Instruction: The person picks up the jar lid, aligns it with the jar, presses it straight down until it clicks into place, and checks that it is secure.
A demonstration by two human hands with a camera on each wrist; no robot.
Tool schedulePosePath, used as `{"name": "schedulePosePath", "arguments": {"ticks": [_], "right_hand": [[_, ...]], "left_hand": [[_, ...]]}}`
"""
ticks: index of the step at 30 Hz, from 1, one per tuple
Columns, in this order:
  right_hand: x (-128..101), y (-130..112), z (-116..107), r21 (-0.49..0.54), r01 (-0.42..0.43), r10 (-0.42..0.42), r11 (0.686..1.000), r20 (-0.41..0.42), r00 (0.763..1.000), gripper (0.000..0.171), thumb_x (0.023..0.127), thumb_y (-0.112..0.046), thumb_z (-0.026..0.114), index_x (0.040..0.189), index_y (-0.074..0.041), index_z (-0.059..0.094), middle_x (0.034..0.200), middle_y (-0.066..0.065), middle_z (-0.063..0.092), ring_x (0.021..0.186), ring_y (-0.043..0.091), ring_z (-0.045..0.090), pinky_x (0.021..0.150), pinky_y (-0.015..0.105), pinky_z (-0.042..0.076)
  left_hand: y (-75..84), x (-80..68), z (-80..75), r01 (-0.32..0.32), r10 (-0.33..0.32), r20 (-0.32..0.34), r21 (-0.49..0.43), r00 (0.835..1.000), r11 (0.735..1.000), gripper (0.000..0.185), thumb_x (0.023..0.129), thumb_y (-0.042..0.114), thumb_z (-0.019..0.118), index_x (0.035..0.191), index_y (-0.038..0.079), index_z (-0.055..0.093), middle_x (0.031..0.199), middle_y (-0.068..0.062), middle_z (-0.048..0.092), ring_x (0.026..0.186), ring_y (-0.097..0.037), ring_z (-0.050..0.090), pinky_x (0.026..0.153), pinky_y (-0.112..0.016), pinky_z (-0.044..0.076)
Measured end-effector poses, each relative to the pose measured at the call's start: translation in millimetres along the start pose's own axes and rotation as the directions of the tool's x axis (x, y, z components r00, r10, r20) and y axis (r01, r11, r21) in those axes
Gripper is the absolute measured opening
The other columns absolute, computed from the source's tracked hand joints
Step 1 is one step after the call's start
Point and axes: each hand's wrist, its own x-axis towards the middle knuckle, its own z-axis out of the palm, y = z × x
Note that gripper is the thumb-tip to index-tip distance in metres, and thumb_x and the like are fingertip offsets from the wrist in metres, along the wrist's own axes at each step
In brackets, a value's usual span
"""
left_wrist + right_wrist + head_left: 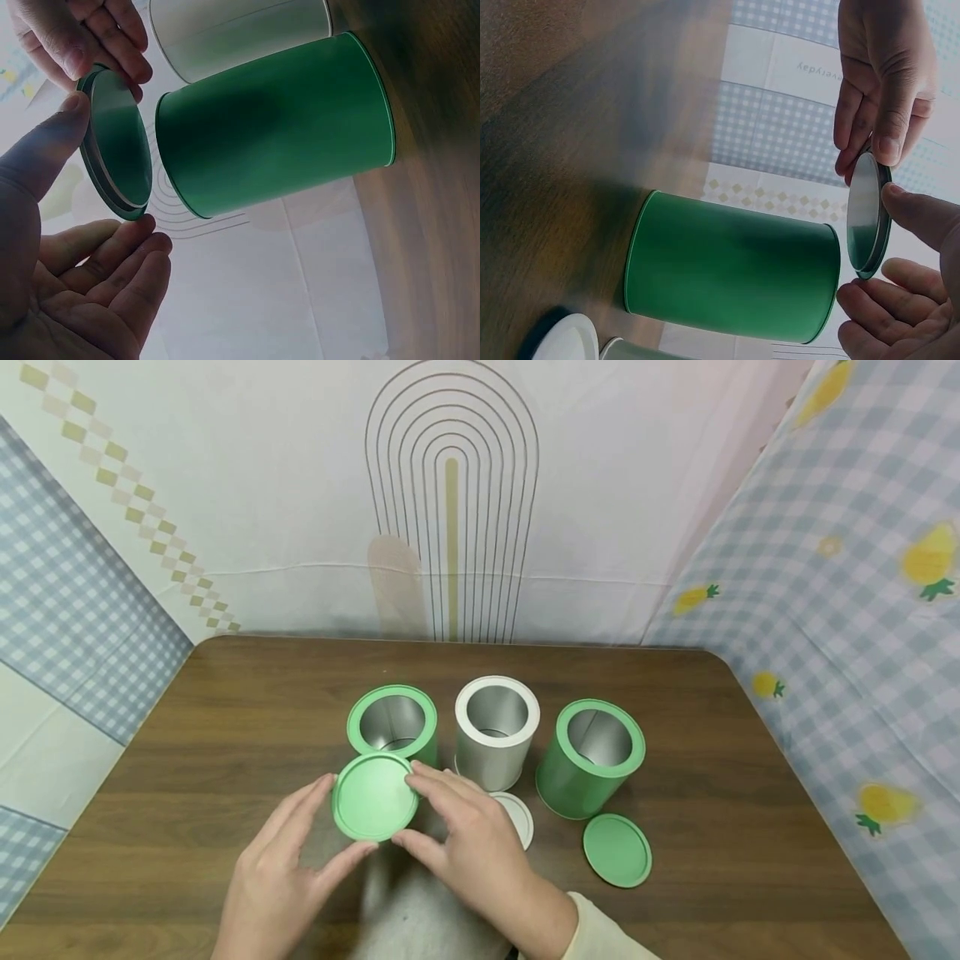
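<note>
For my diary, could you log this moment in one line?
left fingers: hold green lid | right fingers: same lid | cans: three, uncovered | table: two more lids

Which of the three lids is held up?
The green lid pinched by left hand and right hand; the white lid and the other green lid lie on the table.

The left hand (277,864) pinches the lid (375,797) from the left, its thumb (348,862) at the near edge; the right hand (480,839) pinches the lid from the right, below a pale sleeve (600,933).
</note>
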Motion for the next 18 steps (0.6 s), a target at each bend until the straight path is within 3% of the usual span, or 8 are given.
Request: {"name": "schedulePosePath", "arguments": {"ticks": [10, 18], "right_hand": [[2.9, 2.5, -0.9, 0.006, -0.009, 0.009, 1.000, 0.010, 1.000, 0.055, 0.070, -0.023, 0.092, 0.117, -0.005, 0.070, 0.126, 0.008, 0.069, 0.117, 0.017, 0.066, 0.104, 0.036, 0.049], [3.9, 2.5, -0.7, 0.018, -0.026, 0.025, 1.000, 0.048, 0.999, 0.052, 0.074, -0.023, 0.090, 0.118, -0.005, 0.069, 0.129, 0.009, 0.067, 0.118, 0.020, 0.065, 0.104, 0.038, 0.050]], "left_hand": [[1.6, 4.4, -0.3, 0.030, -0.031, 0.032, 0.013, 0.999, 0.999, 0.079, 0.091, 0.063, 0.058, 0.131, -0.004, 0.062, 0.121, -0.014, 0.068, 0.104, -0.031, 0.066, 0.103, -0.005, 0.034], [-0.1, 3.7, -0.5, 0.094, -0.096, 0.077, 0.017, 0.992, 0.995, 0.082, 0.089, 0.065, 0.057, 0.132, -0.005, 0.061, 0.122, -0.015, 0.067, 0.107, -0.033, 0.066, 0.103, -0.004, 0.033]]}}
